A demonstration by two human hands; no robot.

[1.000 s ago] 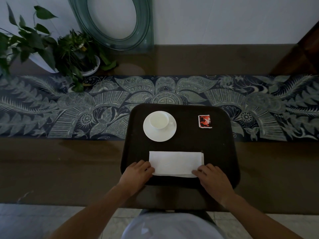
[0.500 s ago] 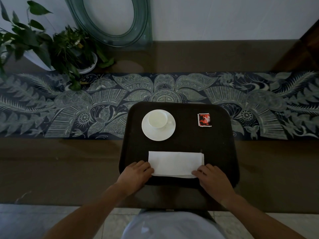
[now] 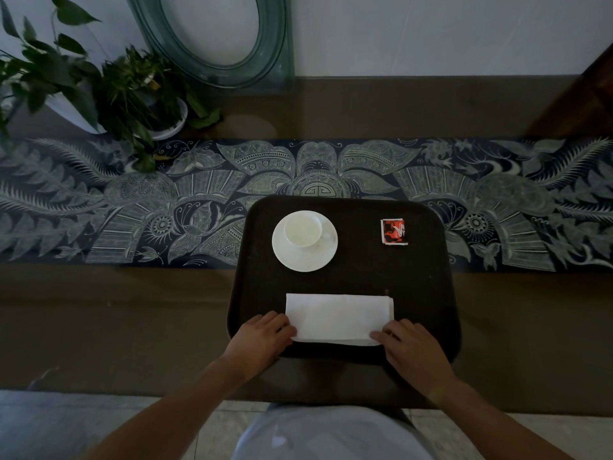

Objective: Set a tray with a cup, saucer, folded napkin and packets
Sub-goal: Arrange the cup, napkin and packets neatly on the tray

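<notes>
While both hands press the napkin (image 3: 338, 318), tray (image 3: 431, 293) is set.
Left hand (image 3: 262, 336) and right hand (image 3: 411, 350) flat, fingers together, on its near corners.

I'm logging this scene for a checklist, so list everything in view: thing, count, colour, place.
tray: one, dark brown, on the table's near middle
saucer: one, white, tray's far left
cup: one, white, on the saucer
packet: one, red and black, tray's far right
napkin: one, white, folded, tray's near edge
table runner: one, dark blue patterned, across the table
table: one, brown
potted plants: two, green in white pots, far left
oval frame: one, teal, leaning on the wall
left hand: at the napkin's near left corner
right hand: at the napkin's near right corner
</notes>
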